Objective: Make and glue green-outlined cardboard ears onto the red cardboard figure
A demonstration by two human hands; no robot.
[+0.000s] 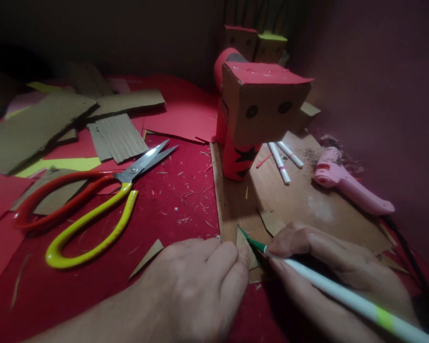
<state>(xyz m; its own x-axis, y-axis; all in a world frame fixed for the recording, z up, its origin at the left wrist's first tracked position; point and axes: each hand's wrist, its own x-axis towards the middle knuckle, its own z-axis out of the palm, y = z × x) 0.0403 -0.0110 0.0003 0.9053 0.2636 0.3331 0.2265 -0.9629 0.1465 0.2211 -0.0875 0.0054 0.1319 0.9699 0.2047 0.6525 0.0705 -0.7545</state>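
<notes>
My right hand (pixel 336 271) grips a white felt-tip marker (pixel 336 289) with a green tip and a yellow-green band. The tip touches the right edge of a small triangular cardboard piece (pixel 246 245), where green marks show. With its fingers curled together, my left hand (pixel 200 281) holds the lower left of that piece against a wooden board (pixel 232 209). Another cardboard scrap (pixel 147 257) lies just left of my left hand. Behind the hands stands a red figure (pixel 232 157) with black shapes and a boxy cardboard head (pixel 268 112).
Red-and-yellow-handled scissors (pixel 128 178) lie partly open on the red surface (pixel 178 200). Cardboard pieces (pixel 117 136) and coloured paper (pixel 186 112) cover the left. A pink glue gun (pixel 353 183) and white markers (pixel 279 164) rest at right. More box heads (pixel 240 40) stand behind.
</notes>
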